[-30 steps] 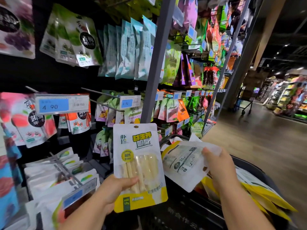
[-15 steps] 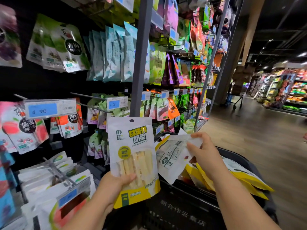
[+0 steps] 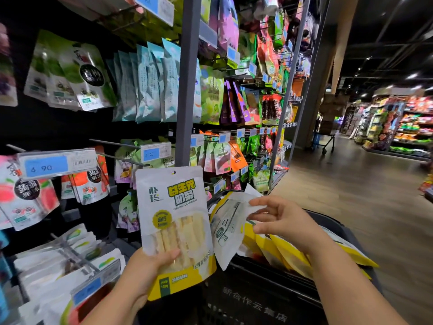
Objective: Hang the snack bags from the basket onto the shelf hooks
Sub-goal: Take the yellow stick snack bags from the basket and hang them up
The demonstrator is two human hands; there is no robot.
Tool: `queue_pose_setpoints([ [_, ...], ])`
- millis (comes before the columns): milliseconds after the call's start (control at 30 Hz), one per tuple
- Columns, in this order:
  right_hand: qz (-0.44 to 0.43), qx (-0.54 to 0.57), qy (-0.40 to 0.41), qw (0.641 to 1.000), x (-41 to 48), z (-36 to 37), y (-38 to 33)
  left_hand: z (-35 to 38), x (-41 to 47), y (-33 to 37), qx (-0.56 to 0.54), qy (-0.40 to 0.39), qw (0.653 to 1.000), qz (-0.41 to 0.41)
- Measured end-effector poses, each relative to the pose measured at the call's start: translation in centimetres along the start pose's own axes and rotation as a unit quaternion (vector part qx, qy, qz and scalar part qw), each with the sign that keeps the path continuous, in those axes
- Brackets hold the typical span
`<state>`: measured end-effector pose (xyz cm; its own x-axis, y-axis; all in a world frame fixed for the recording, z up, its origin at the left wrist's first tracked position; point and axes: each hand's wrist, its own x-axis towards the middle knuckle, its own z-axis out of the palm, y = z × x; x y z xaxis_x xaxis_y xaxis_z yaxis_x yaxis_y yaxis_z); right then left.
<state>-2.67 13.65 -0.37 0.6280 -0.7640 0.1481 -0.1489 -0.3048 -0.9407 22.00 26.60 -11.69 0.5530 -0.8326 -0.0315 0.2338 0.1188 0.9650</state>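
left hand (image 3: 145, 273) grips a white-and-yellow snack bag (image 3: 175, 207); right hand (image 3: 288, 221) pinches a corner of a second white bag (image 3: 228, 228) above the basket (image 3: 257, 299).

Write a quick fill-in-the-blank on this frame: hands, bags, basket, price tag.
1. The left hand grips a snack bag whose printed ____ faces the camera.
2. The right hand pinches a second bag above a basket coloured ____.
3. The loose bags lying in the basket are mostly ____.
4. The price tag at far left reads ____.
Missing words: front; black; yellow; 4.90
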Motion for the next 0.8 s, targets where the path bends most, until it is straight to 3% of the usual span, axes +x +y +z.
queue_pose_setpoints([
  [200, -0.077, -0.125, 0.160, 0.976, 0.8, 1.0, 0.7, -0.4, 0.1, 0.2, 0.001, 0.005, 1.000, 0.004],
  [333, -0.207, -0.221, 0.241, 0.922, 1.2, 1.3, 1.0, -0.6, -0.1, 0.5, -0.006, 0.008, 1.000, 0.014],
  [433, -0.255, -0.181, 0.252, 0.916, 1.2, 1.4, 0.3, -0.7, 0.0, 0.7, -0.017, 0.014, 0.999, 0.026],
  [600, -0.241, -0.066, 0.239, 0.938, 1.0, 2.1, -0.7, -0.4, 0.1, 1.1, -0.001, 0.019, 0.999, 0.037],
  [800, -0.327, -0.072, 0.348, 0.876, 0.8, 3.3, -1.5, 0.1, -0.2, 1.2, 0.087, 0.054, 0.993, 0.056],
])
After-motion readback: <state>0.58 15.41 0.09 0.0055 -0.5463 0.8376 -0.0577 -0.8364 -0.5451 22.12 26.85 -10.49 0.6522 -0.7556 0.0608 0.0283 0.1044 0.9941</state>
